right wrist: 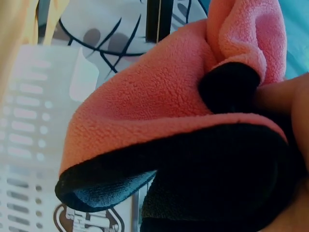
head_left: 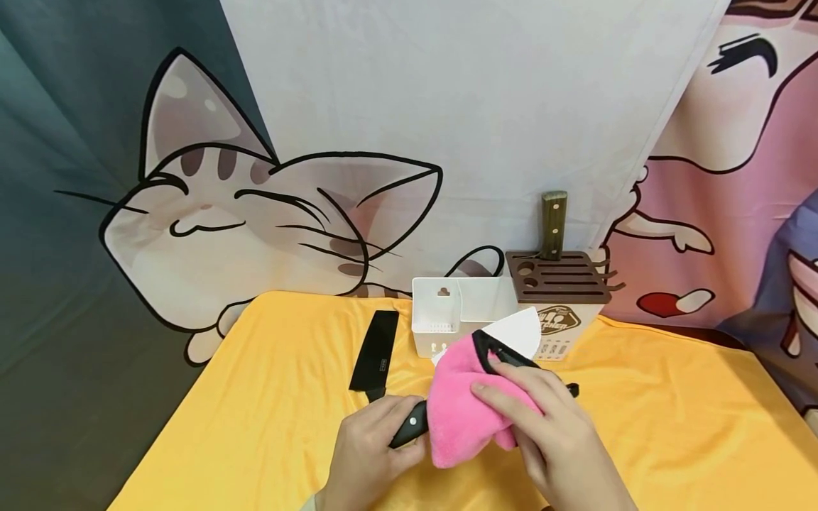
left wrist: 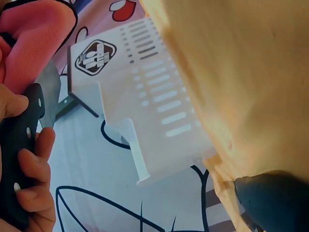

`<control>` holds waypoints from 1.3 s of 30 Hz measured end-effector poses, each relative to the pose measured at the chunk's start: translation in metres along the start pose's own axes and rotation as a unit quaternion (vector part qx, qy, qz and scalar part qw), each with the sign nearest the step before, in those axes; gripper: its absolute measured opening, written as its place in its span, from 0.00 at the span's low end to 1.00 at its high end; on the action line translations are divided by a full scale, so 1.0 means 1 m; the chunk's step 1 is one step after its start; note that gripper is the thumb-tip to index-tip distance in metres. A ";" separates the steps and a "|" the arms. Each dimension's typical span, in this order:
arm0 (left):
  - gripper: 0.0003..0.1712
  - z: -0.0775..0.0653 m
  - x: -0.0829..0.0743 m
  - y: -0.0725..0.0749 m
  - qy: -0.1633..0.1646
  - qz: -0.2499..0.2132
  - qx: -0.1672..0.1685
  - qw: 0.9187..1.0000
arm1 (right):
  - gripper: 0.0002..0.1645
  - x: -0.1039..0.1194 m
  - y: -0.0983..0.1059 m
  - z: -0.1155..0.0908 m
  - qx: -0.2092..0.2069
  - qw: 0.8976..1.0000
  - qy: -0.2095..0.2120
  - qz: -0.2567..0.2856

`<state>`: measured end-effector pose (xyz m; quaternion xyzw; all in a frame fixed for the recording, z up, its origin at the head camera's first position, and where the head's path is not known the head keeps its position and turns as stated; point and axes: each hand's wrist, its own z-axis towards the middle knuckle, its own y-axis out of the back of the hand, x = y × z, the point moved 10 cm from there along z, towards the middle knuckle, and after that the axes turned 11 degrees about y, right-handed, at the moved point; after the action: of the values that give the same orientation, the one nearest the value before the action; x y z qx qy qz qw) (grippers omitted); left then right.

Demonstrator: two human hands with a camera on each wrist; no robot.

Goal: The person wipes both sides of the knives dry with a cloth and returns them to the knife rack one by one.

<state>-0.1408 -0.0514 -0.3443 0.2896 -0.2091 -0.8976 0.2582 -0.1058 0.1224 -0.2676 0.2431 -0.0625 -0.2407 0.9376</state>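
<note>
Far left on the yellow-covered bench (head_left: 287, 397): black cleaver (head_left: 378, 348), flat, blade away from me. Next, my left hand (head_left: 371, 447), fingers curled round the handle of a knife (head_left: 412, 422). Head view gives one handle rivet; left wrist view gives three, plus a strip of grey blade heading up behind the cloth. Middle: pink cloth (head_left: 463, 408), up over the bench, covering much of the blade. Right hand (head_left: 562, 433) has its fingers pinching the cloth; right wrist view shows the black underside, mostly hidden from the head. Behind, left to right: knife rack's white open bins (head_left: 488, 301), then its brown slotted top (head_left: 569, 280), wooden-handled knife (head_left: 554, 227) standing in it. Only head view shows those slots.
</note>
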 end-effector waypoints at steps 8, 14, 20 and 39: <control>0.23 -0.002 -0.005 -0.005 -0.024 0.020 -0.006 1.000 | 0.21 0.000 -0.021 -0.007 0.059 0.998 -0.023 0.021; 0.16 -0.003 -0.008 -0.007 -0.033 0.020 -0.007 0.999 | 0.23 -0.008 -0.029 -0.016 0.089 0.994 -0.057 0.012; 0.19 -0.006 -0.014 -0.006 -0.070 0.009 -0.021 0.997 | 0.24 -0.016 -0.031 -0.024 0.096 0.991 -0.095 0.013; 0.13 -0.006 -0.016 -0.012 -0.055 0.005 -0.007 0.998 | 0.23 -0.040 -0.016 -0.034 0.021 0.991 -0.135 -0.016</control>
<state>-0.1298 -0.0344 -0.3484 0.2367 -0.2185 -0.9125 0.2523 -0.1398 0.1437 -0.3047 0.2288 -0.1891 -0.2852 0.9114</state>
